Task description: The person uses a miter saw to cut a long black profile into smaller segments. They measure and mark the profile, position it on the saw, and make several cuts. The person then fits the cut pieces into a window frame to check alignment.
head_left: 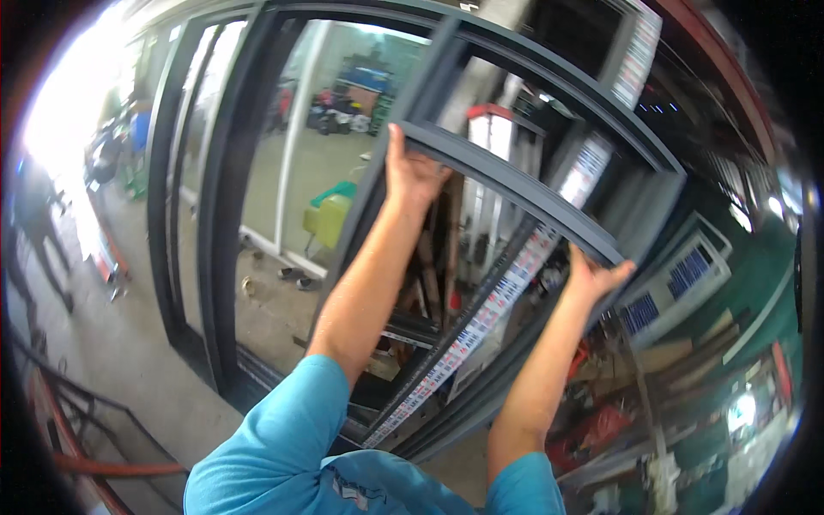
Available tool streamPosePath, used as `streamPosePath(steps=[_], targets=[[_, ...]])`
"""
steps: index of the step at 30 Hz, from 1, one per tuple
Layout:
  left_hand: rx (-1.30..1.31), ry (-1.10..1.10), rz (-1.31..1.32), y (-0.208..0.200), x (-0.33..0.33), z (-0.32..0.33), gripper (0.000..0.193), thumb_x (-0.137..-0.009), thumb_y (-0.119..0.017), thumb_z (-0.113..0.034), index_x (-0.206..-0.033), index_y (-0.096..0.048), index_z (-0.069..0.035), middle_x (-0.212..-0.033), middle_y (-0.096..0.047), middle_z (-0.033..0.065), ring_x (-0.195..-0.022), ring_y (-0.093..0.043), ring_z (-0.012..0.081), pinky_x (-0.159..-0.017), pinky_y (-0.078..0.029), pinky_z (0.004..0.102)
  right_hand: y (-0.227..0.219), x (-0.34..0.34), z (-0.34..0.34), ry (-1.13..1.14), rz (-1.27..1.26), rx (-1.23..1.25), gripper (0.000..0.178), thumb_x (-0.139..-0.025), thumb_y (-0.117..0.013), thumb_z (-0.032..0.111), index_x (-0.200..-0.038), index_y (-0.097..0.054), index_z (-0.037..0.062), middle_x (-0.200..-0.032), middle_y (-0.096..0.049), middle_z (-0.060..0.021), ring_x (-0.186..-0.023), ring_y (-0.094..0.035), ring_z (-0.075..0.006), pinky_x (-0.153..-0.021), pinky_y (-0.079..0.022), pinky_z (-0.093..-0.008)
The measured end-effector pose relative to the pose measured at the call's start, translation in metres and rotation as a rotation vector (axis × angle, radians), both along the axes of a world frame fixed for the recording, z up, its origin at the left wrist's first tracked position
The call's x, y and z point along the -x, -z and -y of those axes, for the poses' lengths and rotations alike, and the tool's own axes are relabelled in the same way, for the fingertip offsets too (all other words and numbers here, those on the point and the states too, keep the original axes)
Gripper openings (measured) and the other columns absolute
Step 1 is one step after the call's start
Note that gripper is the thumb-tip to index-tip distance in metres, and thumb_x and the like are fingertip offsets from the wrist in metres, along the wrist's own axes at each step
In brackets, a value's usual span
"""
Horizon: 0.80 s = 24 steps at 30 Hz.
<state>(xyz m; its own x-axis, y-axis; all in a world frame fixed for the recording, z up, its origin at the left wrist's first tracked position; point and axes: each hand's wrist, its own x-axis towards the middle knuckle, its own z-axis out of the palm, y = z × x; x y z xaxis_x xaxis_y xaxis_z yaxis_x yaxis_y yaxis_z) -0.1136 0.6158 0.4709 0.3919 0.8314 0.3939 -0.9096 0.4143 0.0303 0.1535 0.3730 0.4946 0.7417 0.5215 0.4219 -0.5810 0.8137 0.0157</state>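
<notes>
Our left hand and right hand grasp opposite ends of a grey metal crossbar spanning the dark-grey metal frame, apparently positioning it. Any adjustment, we judge, calls for moving both ends together.

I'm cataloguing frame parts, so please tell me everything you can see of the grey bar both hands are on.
The bar is long, straight and dark grey, with the look of coated metal and lines or grooves running along it. In the picture it slants from upper left down to lower right, across an opening of the similarly coloured frame. The left hand is at its left end, the right hand near its right end. Whether it is fastened there cannot be told.
</notes>
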Motion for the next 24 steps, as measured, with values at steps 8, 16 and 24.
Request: streamPosePath(steps=[8, 16, 24], targets=[[0.115, -0.069, -0.101, -0.007, 0.001, -0.036, 0.066, -0.091, -0.066, -0.065, -0.125, -0.059, -0.009, -0.125, -0.064, 0.0162, -0.118, -0.058, 0.0366, -0.108, -0.036, 0.0663, 0.021, 0.015, -0.011, 0.065, 0.113, -0.064, 0.107, -0.076, -0.063, 0.083, -0.154, -0.04, 0.0136, -0.162, -0.034, -0.0131, -0.149, -0.03, -0.036, -0.121, -0.022, -0.0638], [0.069, -0.189, -0.111, -0.018, 0.002, -0.023, 0.082, -0.087, -0.07, -0.064, -0.143, -0.048, -0.01, -0.153, -0.046, 0.0153, -0.143, -0.041, 0.0381, -0.119, -0.017, 0.0713, 0.028, 0.027, -0.004, 0.088, 0.126, -0.003, 0.105, -0.082, -0.06, 0.082, -0.142, -0.046, -0.0032, -0.157, -0.039, -0.0162, -0.152, -0.025, -0.0305, -0.123, -0.017, -0.0601], [0.123, -0.147, -0.192, -0.02, 0.013, -0.031, 0.082, -0.085, -0.067, -0.071, -0.14, -0.051, -0.012, -0.145, -0.053, 0.0155, -0.137, -0.047, 0.0376, -0.115, -0.027, 0.0666, 0.087, 0.076, 0.025, 0.052, 0.742, 0.612, 0.047, -0.102, -0.058, 0.046, -0.123, -0.064, 0.0038, -0.125, -0.068, -0.0121, -0.114, -0.065, -0.0253, -0.095, -0.054, -0.0426]])
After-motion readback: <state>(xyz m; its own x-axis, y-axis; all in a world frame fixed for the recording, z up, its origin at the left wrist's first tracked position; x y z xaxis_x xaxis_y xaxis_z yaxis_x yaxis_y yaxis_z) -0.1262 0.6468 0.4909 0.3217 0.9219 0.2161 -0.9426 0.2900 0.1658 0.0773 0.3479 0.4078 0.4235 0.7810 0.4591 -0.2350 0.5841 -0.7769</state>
